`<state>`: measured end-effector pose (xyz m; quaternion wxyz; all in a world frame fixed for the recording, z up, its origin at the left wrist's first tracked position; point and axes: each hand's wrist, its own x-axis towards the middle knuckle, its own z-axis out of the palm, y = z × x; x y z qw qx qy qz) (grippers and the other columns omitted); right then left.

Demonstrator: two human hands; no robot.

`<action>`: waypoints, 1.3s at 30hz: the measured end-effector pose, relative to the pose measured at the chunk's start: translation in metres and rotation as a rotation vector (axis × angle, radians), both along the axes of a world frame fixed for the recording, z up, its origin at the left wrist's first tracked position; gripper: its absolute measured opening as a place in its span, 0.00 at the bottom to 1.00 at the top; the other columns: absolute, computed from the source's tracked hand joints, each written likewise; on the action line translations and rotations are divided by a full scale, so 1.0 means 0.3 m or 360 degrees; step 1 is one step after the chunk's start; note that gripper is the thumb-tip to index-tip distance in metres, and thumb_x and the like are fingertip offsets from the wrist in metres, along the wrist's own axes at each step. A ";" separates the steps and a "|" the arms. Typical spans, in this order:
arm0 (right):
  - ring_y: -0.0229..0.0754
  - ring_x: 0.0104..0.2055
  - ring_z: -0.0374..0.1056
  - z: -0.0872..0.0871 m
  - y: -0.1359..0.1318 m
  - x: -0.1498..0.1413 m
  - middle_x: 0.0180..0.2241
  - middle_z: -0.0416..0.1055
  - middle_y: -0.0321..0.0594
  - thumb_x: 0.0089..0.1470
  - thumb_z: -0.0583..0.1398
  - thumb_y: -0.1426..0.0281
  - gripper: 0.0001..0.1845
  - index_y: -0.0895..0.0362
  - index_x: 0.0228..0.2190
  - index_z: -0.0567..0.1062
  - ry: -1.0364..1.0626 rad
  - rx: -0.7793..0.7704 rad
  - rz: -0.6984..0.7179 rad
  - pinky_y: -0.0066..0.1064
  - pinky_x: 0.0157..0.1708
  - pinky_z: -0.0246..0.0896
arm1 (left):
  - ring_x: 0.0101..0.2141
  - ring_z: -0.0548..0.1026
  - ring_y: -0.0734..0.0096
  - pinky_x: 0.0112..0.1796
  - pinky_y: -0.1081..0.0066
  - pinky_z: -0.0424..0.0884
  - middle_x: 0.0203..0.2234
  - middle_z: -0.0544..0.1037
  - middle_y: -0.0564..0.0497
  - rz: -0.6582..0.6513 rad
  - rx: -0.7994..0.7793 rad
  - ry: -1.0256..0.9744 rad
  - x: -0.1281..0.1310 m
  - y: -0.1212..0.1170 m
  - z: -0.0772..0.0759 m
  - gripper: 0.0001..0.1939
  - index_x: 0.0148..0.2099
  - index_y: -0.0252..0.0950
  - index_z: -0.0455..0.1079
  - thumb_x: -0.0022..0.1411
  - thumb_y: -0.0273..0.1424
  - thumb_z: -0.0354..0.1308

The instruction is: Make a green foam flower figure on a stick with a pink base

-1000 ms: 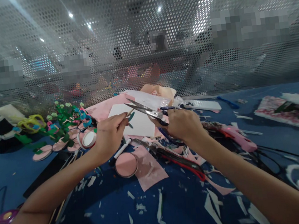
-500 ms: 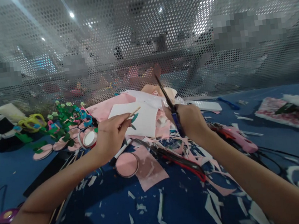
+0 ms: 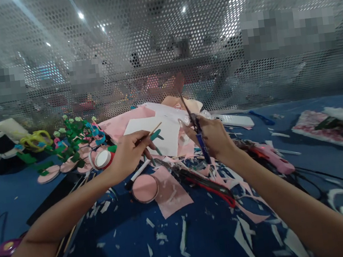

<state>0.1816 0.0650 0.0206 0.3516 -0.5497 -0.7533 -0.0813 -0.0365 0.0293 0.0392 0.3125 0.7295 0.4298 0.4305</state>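
My left hand (image 3: 129, 152) is closed in a pinch on a thin wooden stick (image 3: 155, 128), whose tip points up to the right. Dark green pieces (image 3: 155, 135) show by its fingertips, one strip hanging below them. My right hand (image 3: 214, 136) grips blue-handled scissors (image 3: 204, 147), seen nearly edge-on with the dark blade pointing up and away. The two hands are apart. Behind them lies a white sheet (image 3: 166, 139) over pink sheets. Below the left hand are a round pink-topped disc (image 3: 145, 188) and a pink square of sheet (image 3: 174, 194).
A red and black utility knife (image 3: 207, 186) lies amid scraps. Right of it is a pink glue gun (image 3: 275, 158) with a cord. Green craft plants on pink discs (image 3: 49, 174) stand left, near yellow-handled scissors (image 3: 38, 140). A perforated metal screen (image 3: 148, 36) rises behind.
My right hand has lowered slightly, and the scissors have tilted with it. At my left hand the fingers have shifted, and the green strip now hangs lower.
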 end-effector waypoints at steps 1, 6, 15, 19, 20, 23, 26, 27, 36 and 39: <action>0.45 0.26 0.68 -0.002 0.001 0.002 0.24 0.72 0.48 0.56 0.46 0.53 0.26 0.61 0.29 0.71 0.0002 0.0015 -0.0016 0.31 0.28 0.55 | 0.16 0.71 0.81 0.19 0.81 0.65 0.26 0.77 0.48 -0.0016 -0.0023 -0.0035 0.001 0.001 0.001 0.13 0.29 0.31 0.69 0.60 0.35 0.52; 0.46 0.28 0.67 0.010 -0.019 -0.004 0.27 0.72 0.51 0.54 0.46 0.54 0.24 0.62 0.28 0.70 -0.0203 0.0030 -0.0142 0.31 0.27 0.53 | 0.15 0.70 0.81 0.16 0.81 0.65 0.25 0.77 0.48 -0.0099 -0.0143 -0.0163 0.002 0.004 0.002 0.17 0.32 0.29 0.70 0.56 0.41 0.56; 0.47 0.32 0.67 0.015 -0.048 -0.049 0.32 0.71 0.54 0.57 0.46 0.61 0.20 0.65 0.33 0.69 -0.0526 -0.0018 -0.0237 0.31 0.27 0.51 | 0.13 0.69 0.82 0.14 0.82 0.64 0.26 0.77 0.47 -0.0101 -0.0148 -0.0195 0.007 -0.011 0.007 0.20 0.34 0.29 0.70 0.55 0.44 0.56; 0.49 0.33 0.67 0.008 -0.050 -0.054 0.32 0.71 0.55 0.58 0.45 0.60 0.21 0.64 0.32 0.68 -0.0586 0.0071 -0.0261 0.30 0.26 0.50 | 0.12 0.69 0.81 0.13 0.81 0.63 0.25 0.77 0.47 -0.0103 -0.0155 -0.0215 0.009 -0.013 0.009 0.20 0.33 0.29 0.70 0.54 0.44 0.57; 0.48 0.32 0.67 0.007 -0.051 -0.054 0.31 0.71 0.55 0.58 0.45 0.60 0.21 0.64 0.31 0.68 -0.0591 0.0090 -0.0270 0.30 0.25 0.50 | 0.12 0.69 0.81 0.13 0.82 0.62 0.25 0.76 0.48 -0.0102 -0.0153 -0.0215 0.009 -0.013 0.009 0.19 0.33 0.29 0.70 0.54 0.44 0.57; 0.48 0.31 0.66 0.006 -0.054 -0.054 0.28 0.70 0.54 0.58 0.44 0.60 0.22 0.64 0.30 0.68 -0.0613 0.0138 -0.0297 0.30 0.24 0.47 | 0.12 0.68 0.82 0.13 0.82 0.61 0.24 0.76 0.48 -0.0089 -0.0125 -0.0195 0.008 -0.013 0.009 0.18 0.32 0.30 0.70 0.56 0.42 0.56; 0.49 0.32 0.66 0.008 -0.059 -0.052 0.28 0.70 0.54 0.58 0.44 0.58 0.24 0.64 0.30 0.69 -0.0664 0.0156 -0.0293 0.30 0.24 0.45 | 0.11 0.66 0.83 0.12 0.82 0.59 0.23 0.75 0.49 -0.0046 -0.0058 -0.0129 0.005 -0.015 0.008 0.16 0.29 0.30 0.69 0.57 0.40 0.55; 0.49 0.32 0.66 0.009 -0.061 -0.052 0.28 0.71 0.54 0.58 0.44 0.58 0.24 0.64 0.30 0.69 -0.0681 0.0158 -0.0288 0.30 0.24 0.44 | 0.11 0.66 0.84 0.13 0.82 0.59 0.23 0.75 0.49 -0.0028 -0.0030 -0.0106 0.005 -0.015 0.007 0.16 0.28 0.30 0.69 0.58 0.39 0.54; 0.48 0.29 0.68 0.013 -0.070 -0.062 0.27 0.72 0.53 0.58 0.43 0.58 0.25 0.64 0.29 0.71 -0.0696 0.0119 -0.0264 0.30 0.22 0.42 | 0.11 0.65 0.83 0.14 0.81 0.58 0.17 0.71 0.53 0.0051 0.0051 -0.0051 0.007 -0.020 0.004 0.15 0.24 0.31 0.68 0.59 0.34 0.53; 0.48 0.29 0.69 0.012 -0.069 -0.064 0.28 0.73 0.55 0.58 0.45 0.59 0.25 0.65 0.30 0.72 -0.0711 0.0068 -0.0257 0.30 0.22 0.43 | 0.10 0.65 0.83 0.14 0.81 0.57 0.17 0.71 0.53 0.0049 0.0014 -0.0036 0.005 -0.018 0.006 0.15 0.24 0.31 0.67 0.59 0.35 0.52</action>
